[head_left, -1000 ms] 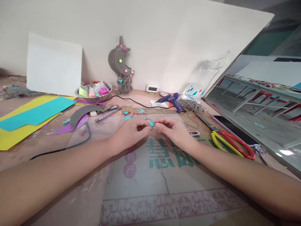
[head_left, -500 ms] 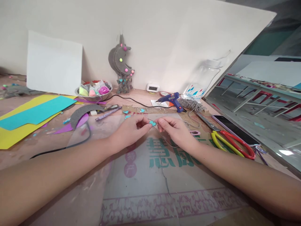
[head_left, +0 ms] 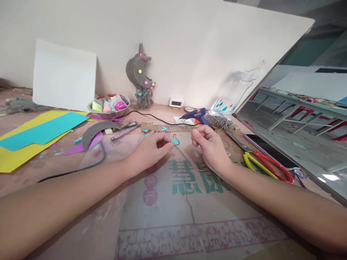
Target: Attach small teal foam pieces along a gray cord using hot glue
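My left hand (head_left: 150, 151) pinches a small teal heart (head_left: 175, 142) between thumb and fingers, above the plastic-covered work surface. A thin grey yarn (head_left: 186, 159) loops above the heart and trails from it down to the right, passing toward my other wrist. My right hand (head_left: 213, 146) is apart from the heart, a little to its right, with thumb and fingertips drawn together. Whether anything is between those fingers I cannot make out. Another teal heart (head_left: 164, 128) lies on a strip of cardboard (head_left: 179, 128) behind my hands.
Behind my right hand are a blue glue gun (head_left: 197, 115) and a grey yarn bundle (head_left: 221, 121). Scissors (head_left: 262, 162) and a phone (head_left: 271, 151) lie right. Teal sheet (head_left: 46, 130), grey crescent (head_left: 94, 131) and bowl of clay packets (head_left: 108, 112) are left. A moon ornament (head_left: 139, 72) hangs behind.
My right hand has moved away from the heart to the right. The heart stays in my left hand, and a small yarn loop now shows above it.
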Available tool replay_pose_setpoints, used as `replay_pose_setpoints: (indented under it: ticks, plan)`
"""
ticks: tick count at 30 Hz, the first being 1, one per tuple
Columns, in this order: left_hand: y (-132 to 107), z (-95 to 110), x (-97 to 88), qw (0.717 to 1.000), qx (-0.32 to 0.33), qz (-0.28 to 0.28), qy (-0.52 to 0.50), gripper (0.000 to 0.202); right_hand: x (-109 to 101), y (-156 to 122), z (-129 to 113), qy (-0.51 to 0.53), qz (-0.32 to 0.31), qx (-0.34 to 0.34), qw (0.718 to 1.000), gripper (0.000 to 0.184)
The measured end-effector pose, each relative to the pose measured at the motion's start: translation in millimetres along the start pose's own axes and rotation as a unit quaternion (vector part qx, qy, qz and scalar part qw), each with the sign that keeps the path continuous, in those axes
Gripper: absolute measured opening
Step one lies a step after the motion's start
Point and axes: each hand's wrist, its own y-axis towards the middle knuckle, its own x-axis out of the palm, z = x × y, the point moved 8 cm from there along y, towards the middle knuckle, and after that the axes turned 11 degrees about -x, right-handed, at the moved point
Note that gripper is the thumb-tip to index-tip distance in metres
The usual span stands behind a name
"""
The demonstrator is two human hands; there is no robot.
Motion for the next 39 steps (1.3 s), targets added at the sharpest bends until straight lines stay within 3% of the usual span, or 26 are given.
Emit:
replay_pose_setpoints:
  ticks: [4,7,12,17,25,34,39]
  plan:
    - [0.4,-0.6,0.8,1.000,-0.008,-0.004,-0.011,0.019,1.9,1.0,-0.7,0.014,-0.013,-0.007,1.000,0.025]
    - [-1.5,0.2,0.3,1.000,-0.014,-0.003,-0.019,0.019,-6.3,5.8,2.0,0.037,0.027,0.009,0.999,0.024]
    - [-5.2,-12.2,7.1,0.990,-0.116,-0.054,-0.067,0.019,-27.4,14.4,9.9,0.034,0.104,0.029,0.994,0.019]
    - [-2.7,1.4,-2.8,0.999,-0.018,0.006,-0.032,0.017,-11.0,9.7,0.6,0.002,0.029,0.013,0.999,0.017]
    - [-1.7,1.5,-0.9,1.000,-0.015,0.003,-0.021,0.018,9.2,3.9,-11.5,-0.076,-0.086,0.001,0.993,0.027]
    - [1.0,3.4,-0.4,0.999,0.000,-0.001,-0.034,0.017,14.2,-0.4,0.9,-0.076,-0.110,0.051,0.990,0.017]
    - [1.1,0.7,-0.5,0.999,-0.014,0.001,-0.032,0.018,16.6,-2.0,-1.4,-0.053,-0.105,0.052,0.992,0.022]
